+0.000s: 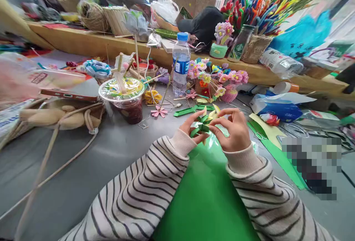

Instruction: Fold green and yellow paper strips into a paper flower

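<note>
Between both hands is a small folded paper flower (204, 122) with green and pale yellow pieces. My left hand (193, 128) grips its green side, fingers closed around it. With thumb and fingertips, my right hand (234, 129) pinches the flower from the right, where a yellow petal shows. Its far side is partly hidden by my fingers. Below my forearms lies a large glossy green sheet (205, 193). Just behind my hands are cut green paper strips (191, 111) on the grey table.
A lidded cup of dark drink (124, 104) and a water bottle (181, 65) stand behind my hands. Left sits a phone (68, 94) on a wooden stand with cords. Right are scissors (260, 135), a green strip (283, 163) and a blue tissue pack (277, 108). Craft flowers (219, 76) crowd the back.
</note>
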